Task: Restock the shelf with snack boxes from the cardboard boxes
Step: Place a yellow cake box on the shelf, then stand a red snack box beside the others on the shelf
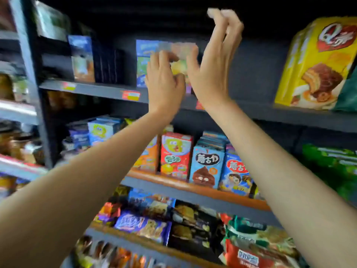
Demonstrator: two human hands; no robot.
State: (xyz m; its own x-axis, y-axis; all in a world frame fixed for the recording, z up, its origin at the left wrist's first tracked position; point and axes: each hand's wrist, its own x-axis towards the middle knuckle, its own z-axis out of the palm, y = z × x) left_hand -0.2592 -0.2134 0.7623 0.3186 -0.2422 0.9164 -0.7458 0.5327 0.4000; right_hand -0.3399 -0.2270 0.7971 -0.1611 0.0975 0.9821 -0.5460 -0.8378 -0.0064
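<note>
Seating the snack box [170, 55] on the upper shelf [92, 88]: left hand [164, 84] fingers on its front, grip unclear from blur, right hand [214, 68] loose, empty beside it; next, push it back flush.

This is a shop, in a snack aisle. Dark metal shelving [92, 88] rises in several tiers, each packed with retail goods facing outward: small cartoon-printed snack boxes [175, 153] in rows on the middle tier, a large yellow cake box [316, 62] near the upper tier's right end, and wrapped biscuit packs [143, 225] below. Price tags [131, 95] are stuck along the upper tier's front edge. Another stocked rack [17, 111] stands at the left.
</note>
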